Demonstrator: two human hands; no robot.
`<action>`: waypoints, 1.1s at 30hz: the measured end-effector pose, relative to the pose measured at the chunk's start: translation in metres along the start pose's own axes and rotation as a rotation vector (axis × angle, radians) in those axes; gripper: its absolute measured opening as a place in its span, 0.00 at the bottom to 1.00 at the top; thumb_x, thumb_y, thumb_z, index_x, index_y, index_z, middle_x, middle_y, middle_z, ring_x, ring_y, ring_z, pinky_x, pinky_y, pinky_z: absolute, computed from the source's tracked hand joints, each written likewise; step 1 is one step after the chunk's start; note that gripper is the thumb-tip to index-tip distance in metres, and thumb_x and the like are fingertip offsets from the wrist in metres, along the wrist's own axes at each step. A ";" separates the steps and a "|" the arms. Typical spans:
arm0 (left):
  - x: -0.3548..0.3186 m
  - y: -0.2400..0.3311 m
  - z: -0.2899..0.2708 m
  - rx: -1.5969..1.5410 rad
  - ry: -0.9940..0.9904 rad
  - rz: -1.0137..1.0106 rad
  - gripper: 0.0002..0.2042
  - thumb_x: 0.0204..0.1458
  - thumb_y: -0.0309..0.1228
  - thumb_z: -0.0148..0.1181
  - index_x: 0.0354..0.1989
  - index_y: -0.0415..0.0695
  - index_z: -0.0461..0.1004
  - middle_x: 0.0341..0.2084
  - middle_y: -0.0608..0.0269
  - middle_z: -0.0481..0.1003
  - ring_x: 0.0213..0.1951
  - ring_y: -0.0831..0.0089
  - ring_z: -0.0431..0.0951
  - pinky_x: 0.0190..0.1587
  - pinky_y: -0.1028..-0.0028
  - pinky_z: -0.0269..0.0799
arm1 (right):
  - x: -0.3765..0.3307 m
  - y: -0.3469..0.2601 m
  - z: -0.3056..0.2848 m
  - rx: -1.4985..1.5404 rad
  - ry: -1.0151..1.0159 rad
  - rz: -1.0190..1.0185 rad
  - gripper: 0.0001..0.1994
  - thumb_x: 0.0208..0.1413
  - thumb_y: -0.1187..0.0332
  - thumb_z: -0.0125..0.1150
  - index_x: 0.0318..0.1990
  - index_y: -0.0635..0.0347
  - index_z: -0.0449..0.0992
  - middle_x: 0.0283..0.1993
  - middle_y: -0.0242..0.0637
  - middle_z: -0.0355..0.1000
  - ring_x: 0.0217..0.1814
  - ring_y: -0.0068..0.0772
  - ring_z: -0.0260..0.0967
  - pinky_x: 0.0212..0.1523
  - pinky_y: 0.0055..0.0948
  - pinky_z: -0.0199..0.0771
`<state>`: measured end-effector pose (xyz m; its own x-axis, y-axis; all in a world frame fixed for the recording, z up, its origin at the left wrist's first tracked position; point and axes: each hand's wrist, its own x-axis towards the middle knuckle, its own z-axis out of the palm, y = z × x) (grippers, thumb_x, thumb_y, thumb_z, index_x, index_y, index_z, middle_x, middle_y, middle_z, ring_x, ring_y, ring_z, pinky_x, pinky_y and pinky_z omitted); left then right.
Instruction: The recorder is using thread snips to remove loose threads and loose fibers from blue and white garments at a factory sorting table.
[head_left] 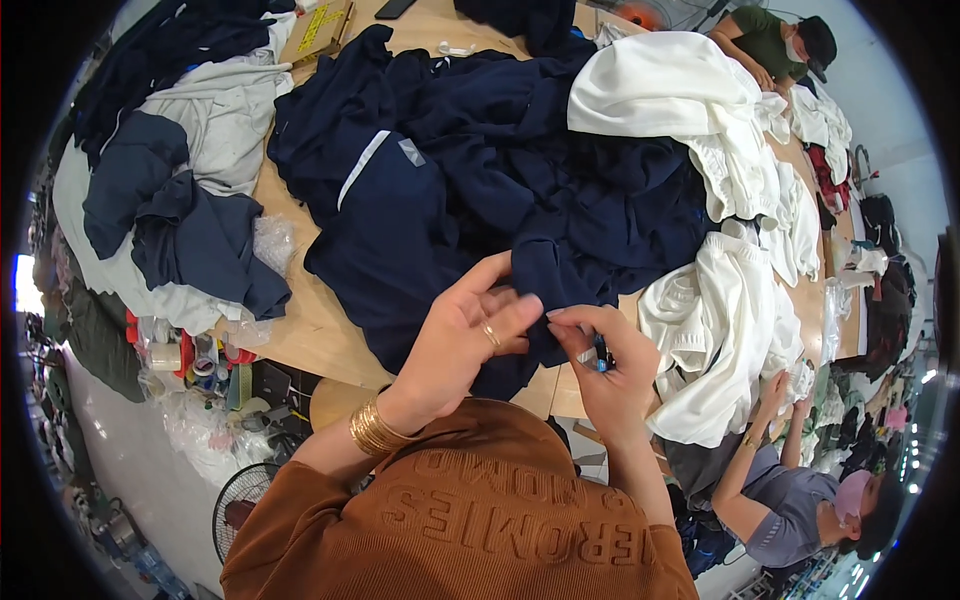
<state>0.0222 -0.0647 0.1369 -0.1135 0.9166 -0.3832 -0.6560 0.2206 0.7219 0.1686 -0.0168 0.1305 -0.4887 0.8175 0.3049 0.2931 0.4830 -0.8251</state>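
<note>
Clothes [400,240] in navy blue lie in a big loose heap across the middle of a wooden table [318,345], their near edge hanging at the front of the person's brown top [480,500]. A pale strip [362,172] and a small grey patch [411,152] show on the left part of the heap. The left hand [472,325] is at the near side, half open with its fingers bent and the thumb reaching inward; its forefinger touches a fold of the navy cloth, but whether it grips the fold I cannot tell. The right hand [603,360] is just beside it, mostly closed, thumb and forefinger nearly meeting at the cloth's edge; what is between their tips is too small to tell. Something small, silver and blue, shows among its fingers, its kind unclear. Gold bangles [380,428] circle the left wrist. White clothes [715,330] are piled along the right, one lapping over the navy heap. On the left lie grey clothes [225,120], dark blue ones [205,245] and crumpled clear plastic [273,243]. A yellow and brown box [318,30] is at the far edge. A fan [240,510] stands below on the left. At lower right, a co-worker in a grey shirt [790,505] touches the white pile; at upper right, another in dark green [762,45] bends over the table.
</note>
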 end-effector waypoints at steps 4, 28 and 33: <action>0.004 -0.010 -0.011 0.036 -0.099 0.025 0.24 0.51 0.25 0.55 0.57 0.41 0.57 0.31 0.70 0.72 0.34 0.87 0.70 0.34 0.86 0.66 | -0.003 -0.002 -0.003 0.038 -0.026 0.055 0.08 0.43 0.83 0.61 0.32 0.63 0.74 0.27 0.30 0.71 0.24 0.15 0.61 0.27 0.15 0.60; -0.002 -0.005 -0.004 -0.039 -0.057 0.021 0.24 0.49 0.25 0.57 0.55 0.38 0.60 0.27 0.73 0.72 0.29 0.89 0.70 0.30 0.87 0.64 | -0.015 -0.001 -0.024 -0.321 0.062 -0.058 0.11 0.41 0.67 0.66 0.30 0.60 0.73 0.22 0.32 0.66 0.20 0.30 0.61 0.20 0.26 0.57; -0.002 -0.004 -0.001 -0.011 -0.029 -0.001 0.23 0.49 0.26 0.58 0.55 0.38 0.61 0.24 0.76 0.70 0.28 0.90 0.69 0.30 0.87 0.63 | -0.015 -0.002 -0.023 -0.373 0.069 -0.103 0.11 0.39 0.67 0.67 0.29 0.60 0.73 0.20 0.31 0.64 0.19 0.29 0.58 0.19 0.27 0.55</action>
<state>0.0238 -0.0682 0.1342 -0.0913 0.9255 -0.3675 -0.6643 0.2183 0.7149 0.1939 -0.0233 0.1387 -0.4783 0.7717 0.4193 0.5303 0.6343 -0.5625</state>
